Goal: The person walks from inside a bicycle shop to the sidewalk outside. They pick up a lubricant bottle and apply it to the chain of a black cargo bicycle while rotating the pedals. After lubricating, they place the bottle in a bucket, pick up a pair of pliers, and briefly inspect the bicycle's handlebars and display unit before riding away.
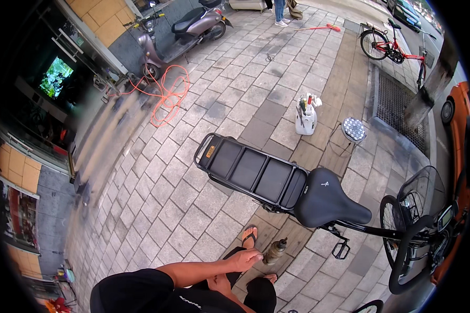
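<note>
My left hand (247, 259) is closed, fingers curled in, above my knees at the bottom centre. Whatever it may hold is hidden. My right hand (219, 283) lies just below the left forearm, which covers most of its fingers. Close to the left hand's knuckles, and apart from them, a brownish bottle with a dark nozzle top (274, 252) stands on the paving by my sandalled feet. Ahead is a bicycle with a black saddle (329, 198) and a long rear rack with black padded panels (251, 169). Neither hand touches it.
Beyond the bicycle stand a white container of tools (306, 117) and a round checkered stool (353, 129). An orange hose (167, 99) lies coiled near a parked scooter (180, 34). A red bicycle (394, 49), a tree trunk (433, 86) and an orange car (459, 117) are at the right.
</note>
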A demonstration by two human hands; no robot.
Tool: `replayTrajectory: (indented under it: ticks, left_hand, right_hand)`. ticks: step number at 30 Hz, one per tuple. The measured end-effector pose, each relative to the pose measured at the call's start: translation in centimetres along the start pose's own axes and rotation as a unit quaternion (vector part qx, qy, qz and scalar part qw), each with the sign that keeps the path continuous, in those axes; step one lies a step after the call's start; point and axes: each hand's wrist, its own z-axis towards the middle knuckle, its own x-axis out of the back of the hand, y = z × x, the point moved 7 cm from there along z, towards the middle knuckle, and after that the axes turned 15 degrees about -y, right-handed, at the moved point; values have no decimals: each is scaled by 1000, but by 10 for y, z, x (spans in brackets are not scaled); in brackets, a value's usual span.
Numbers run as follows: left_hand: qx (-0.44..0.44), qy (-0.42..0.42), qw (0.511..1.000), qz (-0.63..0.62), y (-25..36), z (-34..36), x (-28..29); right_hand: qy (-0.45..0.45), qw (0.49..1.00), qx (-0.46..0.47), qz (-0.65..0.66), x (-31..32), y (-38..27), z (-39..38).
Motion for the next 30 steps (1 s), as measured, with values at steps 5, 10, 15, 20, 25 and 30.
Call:
replayTrajectory:
  ticks: [5, 10, 15, 20, 25, 30]
  left_hand:
    - [10, -4, 1000, -3, -12, -2, 8]
    - [10, -43, 999, 9, -9, 5, 12]
    - [-31, -53, 998, -1, -3, 8, 15]
    - [-63, -108, 992, 17, -2, 28, 15]
    - [-144, -87, 985, 37, -6, 70, -7]
    - [-176, -96, 980, -3, 17, 88, -26]
  right_hand:
    - [18, 991, 27, -133, 4, 2, 13]
    - [-32, 990, 67, -121, 7, 24, 36]
    - [-139, 983, 54, -110, 0, 2, 40]
    - [-137, 984, 75, -84, 11, -99, 10]
    - [-116, 970, 176, -123, 24, -63, 25]
    - [-148, 962, 202, -113, 44, -83, 8]
